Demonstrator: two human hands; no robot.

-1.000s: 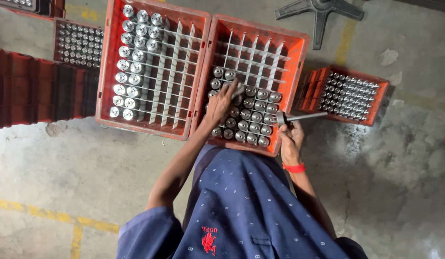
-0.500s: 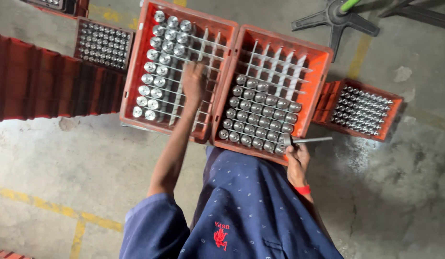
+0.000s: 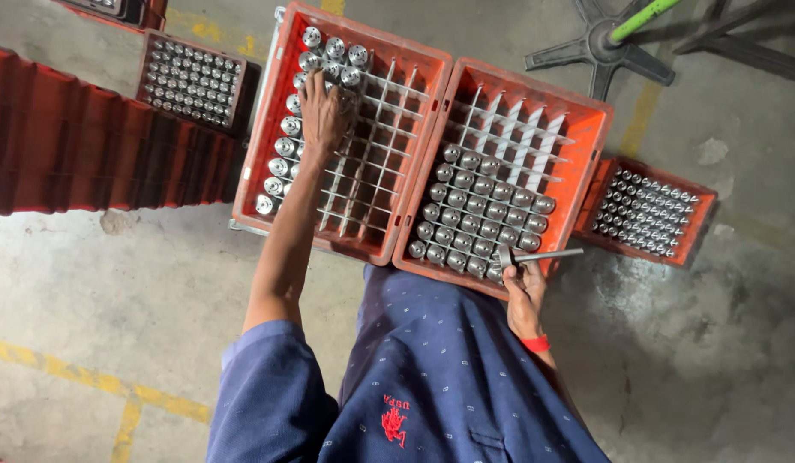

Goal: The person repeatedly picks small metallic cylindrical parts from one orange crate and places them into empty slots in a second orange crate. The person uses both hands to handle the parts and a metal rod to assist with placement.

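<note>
Placing goes best cell by cell: left hand (image 3: 323, 107), fingers closed on a silver metal cylinder, in the left orange divided crate (image 3: 269, 184); right hand (image 3: 524, 287) clamped on a grey metal rod (image 3: 543, 255).

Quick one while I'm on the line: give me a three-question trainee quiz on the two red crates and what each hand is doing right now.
1. True or false: the left hand rests in the left crate, among the metal parts along its left side.
2. Which crate holds more parts? A) left crate B) middle crate C) equal
3. Fill in: the right hand holds a thin metal ____ at the middle crate's near edge.

Key
1. True
2. B; its near rows are filled, while the left crate has only its left columns and far corner filled.
3. Rod
</note>
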